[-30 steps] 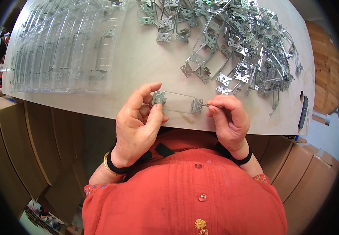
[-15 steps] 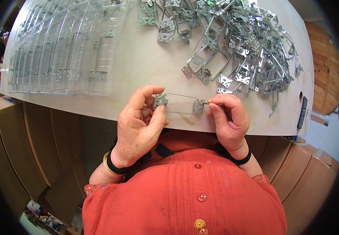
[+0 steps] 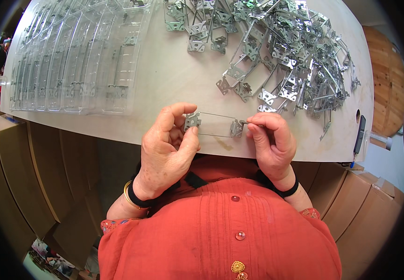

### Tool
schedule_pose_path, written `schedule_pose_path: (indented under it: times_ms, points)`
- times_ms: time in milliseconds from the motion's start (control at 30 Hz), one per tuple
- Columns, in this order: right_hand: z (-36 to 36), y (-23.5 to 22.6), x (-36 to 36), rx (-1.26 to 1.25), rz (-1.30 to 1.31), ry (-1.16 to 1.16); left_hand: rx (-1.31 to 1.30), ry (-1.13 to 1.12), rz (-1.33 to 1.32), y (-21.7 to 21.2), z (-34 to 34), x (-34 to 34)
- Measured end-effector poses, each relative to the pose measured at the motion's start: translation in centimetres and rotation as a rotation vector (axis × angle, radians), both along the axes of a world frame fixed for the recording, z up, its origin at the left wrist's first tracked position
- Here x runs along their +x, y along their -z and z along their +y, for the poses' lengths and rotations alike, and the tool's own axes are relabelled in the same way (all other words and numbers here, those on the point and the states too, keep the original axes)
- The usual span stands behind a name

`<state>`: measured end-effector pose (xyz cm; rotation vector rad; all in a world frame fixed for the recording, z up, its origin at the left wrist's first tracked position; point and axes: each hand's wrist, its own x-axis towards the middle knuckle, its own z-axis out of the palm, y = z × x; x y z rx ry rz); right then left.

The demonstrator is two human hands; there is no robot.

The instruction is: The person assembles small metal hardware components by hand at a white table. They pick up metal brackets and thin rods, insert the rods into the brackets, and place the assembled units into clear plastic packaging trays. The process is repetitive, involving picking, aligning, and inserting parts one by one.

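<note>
Holding the frame (image 3: pixel 217 115) out now above the near edge of the worktop (image 3: pixel 174 79), squarely between left hand (image 3: pixel 164 149) and right hand (image 3: pixel 275 140). Gripping its left plate (image 3: pixel 192 122) on this side, thumb low on the metal, forefinger arching over the top corner, other fingers folded in behind. And on the other side, pinching a thin dark pin (image 3: pixel 245 122), thumb against forefinger, the rest tucked toward the palm! Pointing that pin straight at the frame's right plate (image 3: pixel 236 129), tip right up at the metal; too small to tell whether in a hole or merely against the surface. Between the plates, two slim rods (image 3: pixel 213 135), roughly side by side, over bare worktop.

Beyond, up to the right, a great glinting pile (image 3: pixel 300 60) of similar frames, all tangled, well apart from the pinched pin. Up on the left, clear trays (image 3: pixel 76 70) with long narrow compartments, metal parts inside. At the worktop's right edge, a slim black object (image 3: pixel 360 135). Around both wrists, dark bands (image 3: pixel 288 189); on the left, a gold bangle (image 3: pixel 128 197) too. Below, a red shirt (image 3: pixel 220 219), and cardboard boxes (image 3: pixel 24 163) to either side.
</note>
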<state>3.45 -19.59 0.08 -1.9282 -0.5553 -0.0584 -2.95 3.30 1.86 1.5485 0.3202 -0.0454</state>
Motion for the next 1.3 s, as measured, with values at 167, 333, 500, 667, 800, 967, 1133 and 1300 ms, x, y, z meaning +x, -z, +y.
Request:
schedule_pose_path:
  times_ms: [167,333,500,667,800,967,1133,1300]
  points:
    - [0.04,-0.2,0.05,-0.013,-0.008,0.005,0.012,0.003,0.0,-0.06,0.01,-0.01]
    - [0.25,-0.57,-0.05,-0.015,0.018,0.014,-0.005,-0.001,-0.001,-0.08,0.02,-0.01]
    - [0.05,-0.41,0.09,-0.02,-0.019,0.001,-0.01,0.0,0.0,-0.18,-0.05,0.04]
    - [0.06,-0.24,0.07,-0.022,-0.031,0.0,-0.007,0.0,0.004,-0.04,0.0,0.0]
    - [-0.04,-0.28,0.07,-0.015,-0.015,-0.006,-0.001,-0.004,-0.006,-0.12,-0.04,0.07]
    - [-0.02,-0.28,0.1,-0.02,-0.029,-0.005,0.001,-0.005,-0.004,-0.15,-0.06,0.05]
    - [0.15,-0.33,0.1,-0.027,-0.044,0.002,0.008,-0.005,-0.009,-0.08,-0.05,0.06]
    - [-0.07,-0.03,0.21,-0.013,-0.052,-0.016,-0.001,-0.01,0.0,-0.08,-0.1,0.03]
